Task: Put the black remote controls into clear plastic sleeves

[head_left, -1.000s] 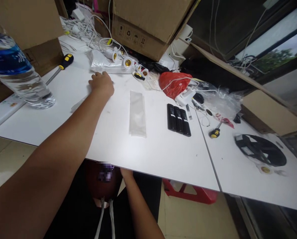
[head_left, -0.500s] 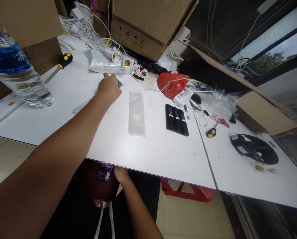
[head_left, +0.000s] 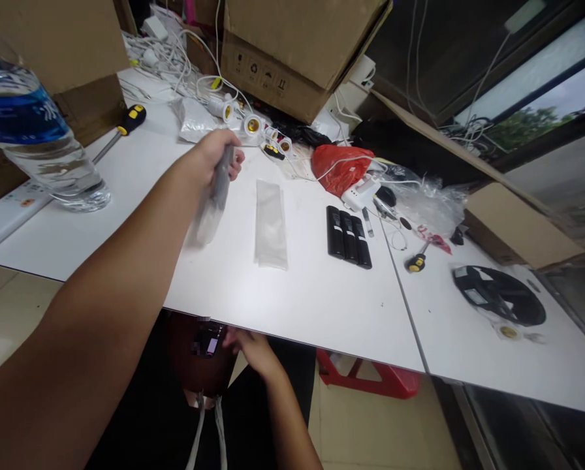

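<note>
My left hand (head_left: 220, 155) is closed on a clear plastic sleeve (head_left: 208, 225) with a dark grey part near the fingers. It is raised on edge over the table and blurred, so I cannot make out what is inside. To its right a stack of flat translucent plastic bags (head_left: 270, 225) lies on the white table. Farther right, three black bar-shaped items (head_left: 348, 236) with small white labels lie side by side. My right hand (head_left: 251, 349) is below the table's front edge, fingers apart and partly smeared, beside a small lit screen (head_left: 208, 339) over my lap.
A water bottle (head_left: 42, 137) and a screwdriver (head_left: 132, 119) are at left. Cardboard boxes (head_left: 292, 46), white cables and lamp sockets (head_left: 252, 124) crowd the back. A red bag (head_left: 341, 166), a power strip (head_left: 361, 194), another screwdriver (head_left: 416, 262) and a black reel (head_left: 498, 294) are at right.
My left hand has lifted the plastic sleeve off the table and turned it on edge. My right hand has shifted slightly right, and its fingers have spread.
</note>
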`<state>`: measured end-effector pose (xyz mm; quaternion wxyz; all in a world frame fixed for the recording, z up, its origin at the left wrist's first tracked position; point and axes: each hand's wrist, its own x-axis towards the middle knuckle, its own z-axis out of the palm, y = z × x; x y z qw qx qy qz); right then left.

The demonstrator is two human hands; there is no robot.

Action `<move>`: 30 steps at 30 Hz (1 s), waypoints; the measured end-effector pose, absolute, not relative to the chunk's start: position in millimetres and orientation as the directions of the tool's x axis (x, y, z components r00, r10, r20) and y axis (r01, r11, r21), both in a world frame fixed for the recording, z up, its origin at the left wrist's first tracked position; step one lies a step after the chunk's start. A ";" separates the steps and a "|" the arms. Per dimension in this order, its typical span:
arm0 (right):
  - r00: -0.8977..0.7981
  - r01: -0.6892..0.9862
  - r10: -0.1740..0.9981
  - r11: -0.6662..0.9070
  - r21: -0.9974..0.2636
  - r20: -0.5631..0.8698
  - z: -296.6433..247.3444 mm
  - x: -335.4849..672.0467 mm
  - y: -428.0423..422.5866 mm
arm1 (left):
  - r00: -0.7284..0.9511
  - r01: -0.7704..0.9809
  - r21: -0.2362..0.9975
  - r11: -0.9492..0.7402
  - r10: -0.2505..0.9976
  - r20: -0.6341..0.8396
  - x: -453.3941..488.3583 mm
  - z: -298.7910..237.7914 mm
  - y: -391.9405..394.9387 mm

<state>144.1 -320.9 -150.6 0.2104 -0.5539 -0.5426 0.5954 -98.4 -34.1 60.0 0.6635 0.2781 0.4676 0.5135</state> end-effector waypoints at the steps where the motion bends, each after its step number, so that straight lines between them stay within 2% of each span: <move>1: -0.557 0.273 0.655 -0.436 -0.857 -0.511 -128.2 148.3 -327.2 | 0.164 -0.591 0.721 0.363 0.929 -0.333 -103.2 63.2 -35.8; 2: -0.799 0.220 0.389 -0.520 -0.825 -0.458 -102.4 153.6 -331.7 | 0.265 -0.710 0.583 0.395 0.917 -0.300 -106.5 66.2 -38.1; 3: -0.948 0.157 0.154 -0.535 -0.830 -0.278 -73.7 159.9 -332.9 | 0.323 -0.789 0.460 0.407 0.912 -0.253 -107.8 68.7 -40.8; 4: -0.998 0.062 -0.003 -0.502 -0.863 -0.070 -43.1 166.9 -329.8 | 0.343 -0.844 0.360 0.398 0.916 -0.209 -106.7 70.7 -43.6; 5: -0.994 -0.080 0.098 -0.431 -0.899 0.041 -11.8 174.0 -321.6 | 0.342 -0.882 0.280 0.379 0.924 -0.173 -103.0 71.9 -46.3; 7: -0.907 -0.197 0.411 -0.229 -0.953 0.089 45.8 185.2 -289.0 | 0.315 -0.925 0.180 0.333 0.941 -0.122 -89.4 72.0 -50.4; 8: -0.790 -0.160 0.613 -0.161 -0.974 0.029 68.5 187.8 -265.7 | 0.293 -0.941 0.147 0.306 0.951 -0.103 -80.4 70.7 -51.4; 9: -0.673 -0.136 0.740 -0.114 -0.984 0.007 85.2 187.9 -239.3 | 0.255 -0.955 0.130 0.265 0.963 -0.094 -70.7 68.7 -51.8; 11: -0.402 -0.067 0.916 -0.052 -0.996 -0.021 99.0 180.1 -184.7 | 0.136 -0.977 0.151 0.150 0.986 -0.101 -51.8 62.5 -50.6; 12: -0.304 -0.034 0.951 -0.061 -0.998 -0.048 97.0 173.0 -160.3 | 0.072 -0.979 0.183 0.091 0.991 -0.111 -43.1 58.8 -49.4; 14: -0.270 -0.024 0.956 -0.128 -0.992 -0.116 82.3 156.8 -124.6 | -0.007 -0.965 0.260 0.026 0.992 -0.124 -28.0 51.2 -47.0; 19: -0.408 -0.090 0.898 -0.221 -0.971 -0.167 49.0 139.6 -110.5 | -0.015 -0.870 0.492 0.038 0.995 -0.103 0.3 38.2 -48.2; 24: -0.382 -0.082 0.904 -0.240 -0.967 -0.192 46.6 161.2 -113.5 | -0.012 -0.659 0.749 -0.069 0.997 0.081 6.6 28.7 -47.5; 27: -0.413 -0.073 0.886 -0.263 -0.962 -0.211 42.5 171.8 -107.0 | -0.064 -0.527 0.841 -0.125 0.992 0.108 -1.6 23.1 -39.8; 30: -0.441 -0.070 0.872 -0.271 -0.960 -0.214 37.1 176.2 -100.6 | -0.111 -0.473 0.872 -0.126 0.990 0.083 -8.9 18.7 -31.2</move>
